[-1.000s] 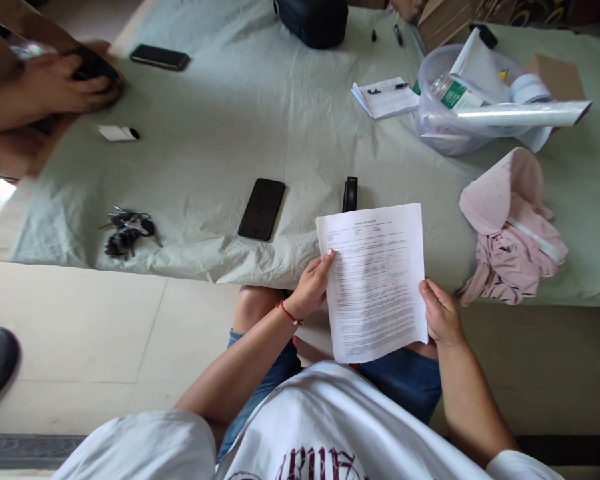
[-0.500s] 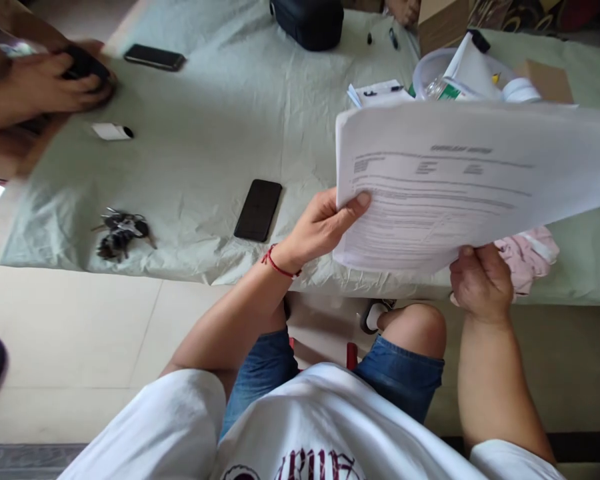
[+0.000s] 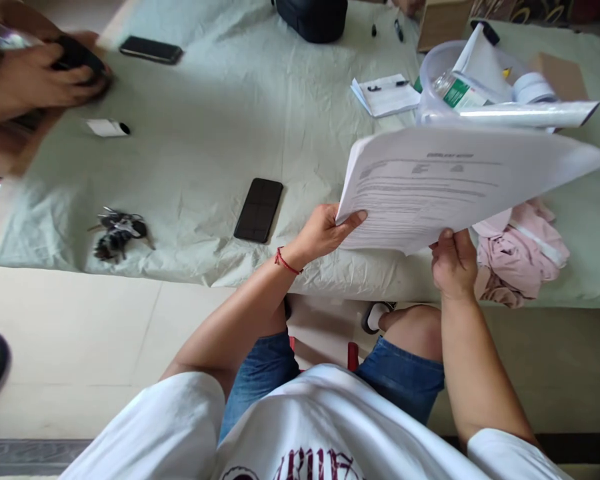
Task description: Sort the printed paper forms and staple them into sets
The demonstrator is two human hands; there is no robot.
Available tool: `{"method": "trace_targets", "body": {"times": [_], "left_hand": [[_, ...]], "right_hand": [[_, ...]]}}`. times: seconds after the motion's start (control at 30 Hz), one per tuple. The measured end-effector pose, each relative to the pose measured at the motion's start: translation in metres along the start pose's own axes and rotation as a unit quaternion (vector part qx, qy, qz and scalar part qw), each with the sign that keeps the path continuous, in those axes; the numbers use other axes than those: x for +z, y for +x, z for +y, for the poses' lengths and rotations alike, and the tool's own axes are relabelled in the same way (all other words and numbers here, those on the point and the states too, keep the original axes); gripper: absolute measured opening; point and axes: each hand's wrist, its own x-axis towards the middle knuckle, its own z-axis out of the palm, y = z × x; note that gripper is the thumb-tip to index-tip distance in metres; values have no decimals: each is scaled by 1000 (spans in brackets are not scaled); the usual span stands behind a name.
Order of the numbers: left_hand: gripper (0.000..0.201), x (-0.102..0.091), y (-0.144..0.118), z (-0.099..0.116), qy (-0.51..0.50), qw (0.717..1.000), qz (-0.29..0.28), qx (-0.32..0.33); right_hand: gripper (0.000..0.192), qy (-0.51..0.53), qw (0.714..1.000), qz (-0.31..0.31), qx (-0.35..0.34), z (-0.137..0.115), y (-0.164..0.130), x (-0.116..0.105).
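Observation:
A stack of printed papers [image 3: 430, 187] is held up above the cloth-covered table, its top sheet carrying a heading and lines of text too small to read. My left hand [image 3: 325, 233] pinches its left edge, thumb on the printed face and fingers behind. At the lower edge my right hand [image 3: 455, 260] grips the papers with the thumb in front; its other fingers are mostly hidden. A black phone [image 3: 259, 210] lies flat to the left of my left hand. Crumpled pink cloth [image 3: 525, 253] lies just right of my right hand.
Keys [image 3: 120, 233] lie near the table's front left. Behind the papers stands a white tub [image 3: 433, 67] with a bottle and rolls, beside a notepad [image 3: 387, 97]. Another person's hands [image 3: 55, 77] hold a dark object at far left, near a second phone [image 3: 150, 49] and a black case [image 3: 313, 17].
The papers have come lower and tilted back, showing more of the tub and a shiny roll behind them. My right hand has moved left and up, uncovering more pink cloth.

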Motion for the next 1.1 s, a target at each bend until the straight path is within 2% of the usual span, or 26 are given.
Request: {"method": "trace_targets", "body": {"times": [0.1,0.2,0.37,0.43,0.5,0.6,0.87,1.0,1.1], "left_hand": [[38,0,-8,2,49,998,-39,27],[49,-2,-23,-6,54,997,-56,26],[63,-2,-50,-39,-10,995,-3,-102],[64,-1,-58,-51,-37,994,51,-88],[55,1,-64,-59,-36,992,110,-58],[43,1,-68,-67,-11,988,146,-38],[44,6,-69,-78,23,989,147,-8],[51,8,-71,-71,31,992,121,-28],[58,4,-68,-69,23,992,101,-71]], "right_hand": [[70,-8,998,47,-36,-8,-5,1],[65,-1,999,30,-33,-12,-15,-1],[53,8,999,-23,36,-1,-41,-6],[50,24,996,-47,73,6,-53,-8],[49,31,992,-70,103,11,-63,-10],[50,31,989,-78,122,15,-75,-13],[49,54,986,-42,151,27,-93,-7],[54,27,987,-40,152,33,-95,-7],[54,20,988,-53,144,36,-94,-10]]}}
